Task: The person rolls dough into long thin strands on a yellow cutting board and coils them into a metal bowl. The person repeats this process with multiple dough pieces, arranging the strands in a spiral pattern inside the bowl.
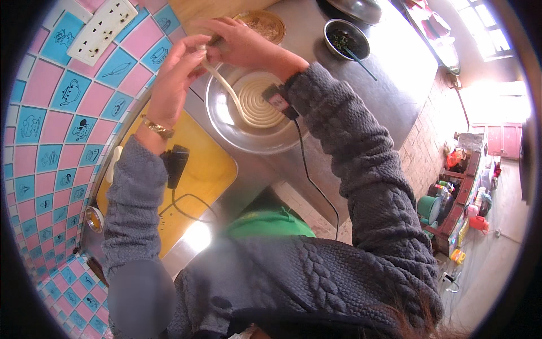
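Observation:
A pale rope of dough (230,90) rises from a flat spiral coil (257,101) in a wide, shallow, clear-looking dish (226,125). Its upper end runs up between my two hands, above the dish's far left side. My left hand (176,76) has thumb and fingers closed around the strand. My right hand (240,45) meets it from the right, its fingers bent over the same end and partly hiding it. A gold-coloured watch or bracelet (158,127) circles my left wrist. Black cabled devices hang at both wrists, the right one (279,101) over the coil.
A yellow board (206,175) lies left of the dish, beside the tiled wall (73,93) with its white socket strip (101,31). Beyond my right hand stands a brown-filled bowl (265,22). Farther right, a metal bowl (361,40) holds chopped greens and a blue-handled utensil (361,65).

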Available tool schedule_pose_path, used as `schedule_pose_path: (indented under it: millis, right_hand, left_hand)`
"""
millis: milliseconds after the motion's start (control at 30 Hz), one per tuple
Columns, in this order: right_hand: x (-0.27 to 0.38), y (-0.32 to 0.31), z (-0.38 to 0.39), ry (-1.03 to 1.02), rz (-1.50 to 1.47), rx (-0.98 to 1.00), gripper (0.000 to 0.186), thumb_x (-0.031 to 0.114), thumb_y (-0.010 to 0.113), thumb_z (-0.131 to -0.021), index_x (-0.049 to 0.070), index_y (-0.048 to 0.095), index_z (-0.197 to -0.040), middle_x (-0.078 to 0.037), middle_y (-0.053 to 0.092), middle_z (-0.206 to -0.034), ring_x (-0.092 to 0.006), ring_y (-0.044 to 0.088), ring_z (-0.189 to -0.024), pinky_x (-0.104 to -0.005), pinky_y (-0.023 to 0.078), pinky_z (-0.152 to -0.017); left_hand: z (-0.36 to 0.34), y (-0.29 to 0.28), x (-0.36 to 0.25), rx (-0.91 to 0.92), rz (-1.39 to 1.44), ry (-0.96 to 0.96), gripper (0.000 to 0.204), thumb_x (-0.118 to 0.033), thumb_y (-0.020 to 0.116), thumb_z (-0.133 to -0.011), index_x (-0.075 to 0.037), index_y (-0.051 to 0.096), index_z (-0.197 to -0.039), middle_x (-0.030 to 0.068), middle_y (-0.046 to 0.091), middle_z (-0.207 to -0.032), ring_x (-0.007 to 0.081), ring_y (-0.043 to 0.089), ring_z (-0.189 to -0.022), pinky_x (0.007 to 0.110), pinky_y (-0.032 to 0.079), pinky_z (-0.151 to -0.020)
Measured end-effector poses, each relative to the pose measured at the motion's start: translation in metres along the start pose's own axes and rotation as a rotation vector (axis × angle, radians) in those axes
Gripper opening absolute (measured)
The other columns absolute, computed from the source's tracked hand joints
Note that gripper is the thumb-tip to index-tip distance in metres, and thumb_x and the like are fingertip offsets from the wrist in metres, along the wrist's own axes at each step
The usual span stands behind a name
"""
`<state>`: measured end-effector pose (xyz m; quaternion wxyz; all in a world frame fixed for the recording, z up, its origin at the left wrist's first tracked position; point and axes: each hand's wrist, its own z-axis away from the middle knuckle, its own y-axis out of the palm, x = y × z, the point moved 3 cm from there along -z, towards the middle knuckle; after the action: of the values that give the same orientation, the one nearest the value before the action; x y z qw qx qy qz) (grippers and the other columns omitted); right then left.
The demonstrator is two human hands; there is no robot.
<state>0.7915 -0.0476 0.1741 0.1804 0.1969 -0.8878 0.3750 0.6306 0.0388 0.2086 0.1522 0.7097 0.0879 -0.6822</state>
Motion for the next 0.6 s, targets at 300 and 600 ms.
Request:
schedule_pose_path:
  millis: [300, 600]
  right_hand:
    - [-0.031, 0.009, -0.009, 0.347, -0.406, 0.495, 0.037, 0.024, 0.069, -0.090, 0.006, 0.067, -0.123, -0.009, 0.074, -0.108, -0.0242, 0.070, -0.099, -0.0342, 0.052, -0.090]
    - [-0.021, 0.024, -0.024, 0.808, -1.198, 0.206, 0.025, 0.018, 0.064, -0.099, 0.001, 0.067, -0.117, -0.004, 0.068, -0.100, -0.0111, 0.066, -0.096, -0.0283, 0.054, -0.084]
  left_hand:
    - [-0.007, -0.010, 0.012, -0.056, -0.110, 0.017, 0.028, -0.024, 0.054, -0.101, -0.010, 0.059, -0.124, 0.0017, 0.063, -0.107, 0.0121, 0.058, -0.101, 0.031, 0.044, -0.096]
    - [-0.021, -0.033, 0.032, -0.015, -0.006, -0.046, 0.027, -0.019, 0.061, -0.099, -0.005, 0.061, -0.121, 0.0038, 0.066, -0.113, 0.0126, 0.063, -0.109, 0.029, 0.049, -0.097]
